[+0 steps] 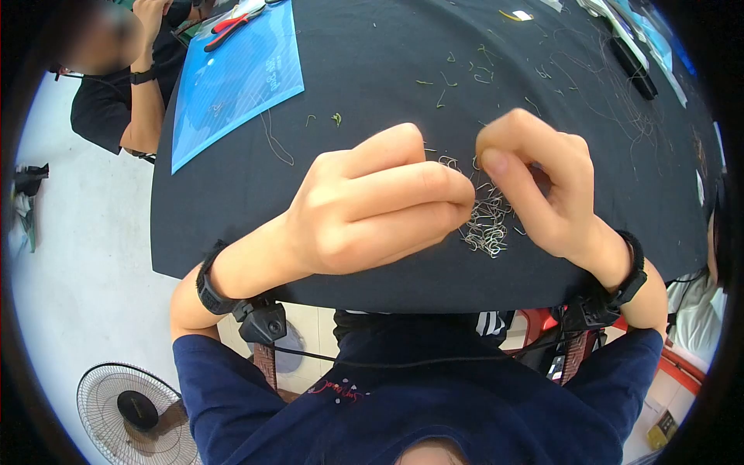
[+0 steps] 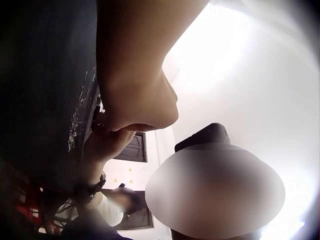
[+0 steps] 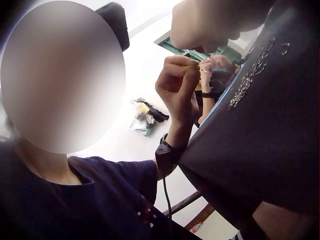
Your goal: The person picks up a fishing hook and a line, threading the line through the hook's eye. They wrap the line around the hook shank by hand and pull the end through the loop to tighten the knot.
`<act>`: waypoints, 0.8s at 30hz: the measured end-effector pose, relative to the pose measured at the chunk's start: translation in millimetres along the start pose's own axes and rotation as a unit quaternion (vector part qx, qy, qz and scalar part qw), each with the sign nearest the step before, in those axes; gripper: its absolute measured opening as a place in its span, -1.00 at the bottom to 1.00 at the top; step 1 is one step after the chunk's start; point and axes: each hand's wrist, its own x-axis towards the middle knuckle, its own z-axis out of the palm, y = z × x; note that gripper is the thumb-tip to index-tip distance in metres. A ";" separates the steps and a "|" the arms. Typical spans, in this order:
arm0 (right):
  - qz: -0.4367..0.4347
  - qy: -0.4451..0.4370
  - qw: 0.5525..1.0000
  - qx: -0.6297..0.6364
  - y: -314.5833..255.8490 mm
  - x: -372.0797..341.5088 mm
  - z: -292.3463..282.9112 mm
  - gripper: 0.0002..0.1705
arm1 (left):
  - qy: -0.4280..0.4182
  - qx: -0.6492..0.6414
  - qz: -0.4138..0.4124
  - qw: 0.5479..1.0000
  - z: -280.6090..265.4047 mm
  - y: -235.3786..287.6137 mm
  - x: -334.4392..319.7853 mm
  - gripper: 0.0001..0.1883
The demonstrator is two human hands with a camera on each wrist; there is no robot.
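In the head view the left hand [image 1: 380,201] is held above the black cloth with its fingers curled. The right wrist view shows the left hand [image 3: 176,85] pinching a thin pale piece [image 3: 193,60] between thumb and fingers. Facing it, the right hand [image 1: 546,182] pinches a small metal hook [image 1: 475,163] between thumb and forefinger; the fingertips of the two hands are close but apart. Below them lies a pile of metal hooks [image 1: 487,229], partly covered by the left hand. Fingertip detail is hidden in the left wrist view.
A blue plastic folder [image 1: 240,85] lies at the table's left, with red-handled pliers [image 1: 226,32] on it. Green scraps [image 1: 336,119] and loose thin line [image 1: 612,97] lie farther back. Another person [image 1: 116,85] sits at the left; a fan [image 1: 138,411] stands on the floor.
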 end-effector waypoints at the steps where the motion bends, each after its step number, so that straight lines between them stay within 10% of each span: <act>1: 0.024 -0.005 1.000 0.007 -0.6 0.7 1.7 -0.94 | 0.008 -0.010 -0.006 1.000 -0.2 1.0 -0.1 -0.70; 10: 0.105 -0.123 0.985 0.052 -3.5 2.3 4.1 -0.96 | 0.048 -0.086 -0.086 0.991 -10.5 -0.7 2.4 -0.79; 24: -0.025 -0.167 0.980 0.105 0.0 -4.8 8.9 -0.95 | 0.049 0.015 -0.058 0.997 -9.2 -4.7 -1.9 -0.73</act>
